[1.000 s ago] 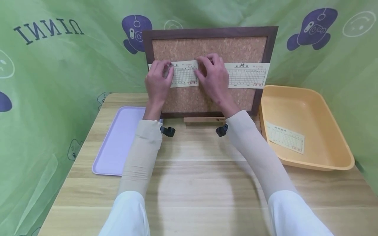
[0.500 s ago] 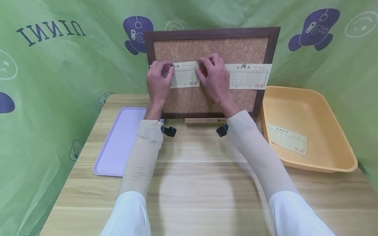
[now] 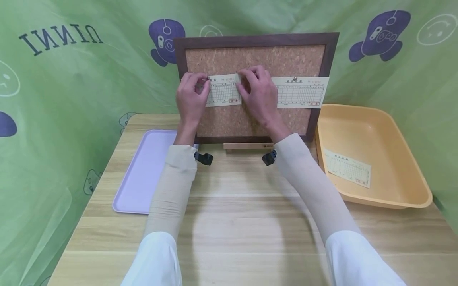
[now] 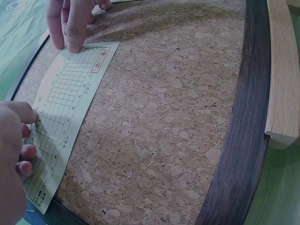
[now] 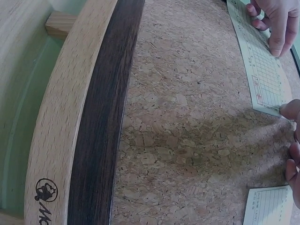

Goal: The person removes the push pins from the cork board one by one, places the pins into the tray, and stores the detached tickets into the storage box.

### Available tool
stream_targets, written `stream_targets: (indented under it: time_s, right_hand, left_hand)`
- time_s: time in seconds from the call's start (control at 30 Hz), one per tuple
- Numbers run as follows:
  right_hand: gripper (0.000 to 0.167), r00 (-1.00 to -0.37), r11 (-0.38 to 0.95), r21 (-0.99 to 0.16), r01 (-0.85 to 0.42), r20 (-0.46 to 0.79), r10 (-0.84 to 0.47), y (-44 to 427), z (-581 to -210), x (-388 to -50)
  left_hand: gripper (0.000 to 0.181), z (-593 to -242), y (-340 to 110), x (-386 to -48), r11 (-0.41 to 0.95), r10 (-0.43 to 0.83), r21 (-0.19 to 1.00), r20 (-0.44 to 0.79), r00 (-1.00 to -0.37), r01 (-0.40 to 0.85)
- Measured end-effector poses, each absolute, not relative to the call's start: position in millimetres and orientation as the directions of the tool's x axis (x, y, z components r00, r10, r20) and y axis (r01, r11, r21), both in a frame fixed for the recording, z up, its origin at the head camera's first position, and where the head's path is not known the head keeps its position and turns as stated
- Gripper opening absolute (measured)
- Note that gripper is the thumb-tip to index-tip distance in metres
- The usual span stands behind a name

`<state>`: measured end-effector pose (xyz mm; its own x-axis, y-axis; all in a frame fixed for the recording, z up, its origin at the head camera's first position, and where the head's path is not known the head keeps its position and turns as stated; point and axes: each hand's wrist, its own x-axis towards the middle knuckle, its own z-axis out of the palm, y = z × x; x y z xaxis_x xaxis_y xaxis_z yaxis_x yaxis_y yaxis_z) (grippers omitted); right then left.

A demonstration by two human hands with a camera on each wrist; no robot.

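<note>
A printed receipt slip (image 3: 224, 90) lies flat against the cork board (image 3: 229, 123), both hands at its upper part. My left hand (image 3: 191, 95) covers the slip's left part, thumb and forefinger pinching a small dark pin near its top edge. My right hand (image 3: 260, 93) pinches the slip's upper right corner between thumb and forefinger. In the left wrist view the slip (image 4: 75, 98) runs between both hands. To the right hangs a second slip (image 3: 300, 93), with a metallic pin (image 3: 295, 79) at its top.
The dark-framed board leans upright on a wooden stand (image 3: 247, 146). A purple tray (image 3: 139, 178) lies at left. At right stands an orange bin (image 3: 386, 159) with a loose slip (image 3: 348, 169) in it. Green printed cloth (image 3: 71, 87) hangs behind.
Both hands stay at the same spots on the slip. Only the head view shifts slightly.
</note>
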<state>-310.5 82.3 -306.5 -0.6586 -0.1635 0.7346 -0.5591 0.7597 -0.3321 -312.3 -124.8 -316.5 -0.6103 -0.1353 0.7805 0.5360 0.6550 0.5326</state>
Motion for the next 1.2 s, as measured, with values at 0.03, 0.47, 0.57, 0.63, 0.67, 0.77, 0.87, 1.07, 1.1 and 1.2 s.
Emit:
stream_targets:
  time_s: [0.03, 0.47, 0.57, 0.63, 0.67, 0.77, 0.87, 1.07, 1.1, 1.2]
  right_hand:
    - [0.031, -0.654, 0.760, -0.327, -0.561, 0.739, -0.165, 82.6, -306.8, -310.7]
    - [0.024, -0.560, 0.754, -0.244, -0.610, 0.805, -0.193, 85.5, -313.0, -315.9]
    - [0.024, -0.565, 0.753, -0.244, -0.611, 0.800, -0.199, 84.9, -314.2, -316.3]
    - [0.024, -0.567, 0.753, -0.247, -0.610, 0.800, -0.196, 84.3, -314.9, -316.3]
    - [0.024, -0.568, 0.754, -0.249, -0.608, 0.800, -0.193, 84.2, -315.2, -316.3]
    - [0.028, -0.572, 0.759, -0.247, -0.602, 0.796, -0.195, 83.8, -315.5, -315.8]
    - [0.034, -0.576, 0.758, -0.243, -0.605, 0.791, -0.207, 83.7, -315.4, -315.0]
    - [0.040, -0.577, 0.750, -0.240, -0.616, 0.786, -0.223, 84.2, -315.1, -312.9]
    - [0.040, -0.575, 0.748, -0.241, -0.618, 0.788, -0.222, 84.3, -315.3, -313.0]
    - [0.039, -0.569, 0.744, -0.239, -0.623, 0.792, -0.222, 84.6, -315.9, -313.3]
  left_hand:
    - [0.016, -316.3, -124.6, -312.6, 0.652, -0.136, 0.538, 0.777, -0.615, 0.534]
    - [0.013, -315.1, -120.0, -316.4, 0.648, -0.150, 0.550, 0.770, -0.620, 0.527]
    - [0.012, -314.5, -119.6, -315.8, 0.645, -0.165, 0.567, 0.758, -0.631, 0.512]
    - [0.012, -314.2, -119.3, -315.4, 0.646, -0.163, 0.567, 0.756, -0.634, 0.510]
    - [0.013, -314.1, -119.2, -315.4, 0.643, -0.161, 0.570, 0.754, -0.637, 0.512]
    - [0.013, -313.3, -118.9, -314.9, 0.639, -0.159, 0.570, 0.754, -0.637, 0.517]
    - [0.012, -312.8, -118.7, -314.3, 0.635, -0.163, 0.572, 0.756, -0.634, 0.519]
    - [0.011, -311.7, -118.8, -314.0, 0.618, -0.165, 0.578, 0.758, -0.631, 0.533]
    - [0.011, -311.5, -118.8, -314.0, 0.615, -0.167, 0.583, 0.755, -0.634, 0.531]
    - [0.012, -311.3, -119.5, -314.0, 0.607, -0.161, 0.585, 0.753, -0.638, 0.537]
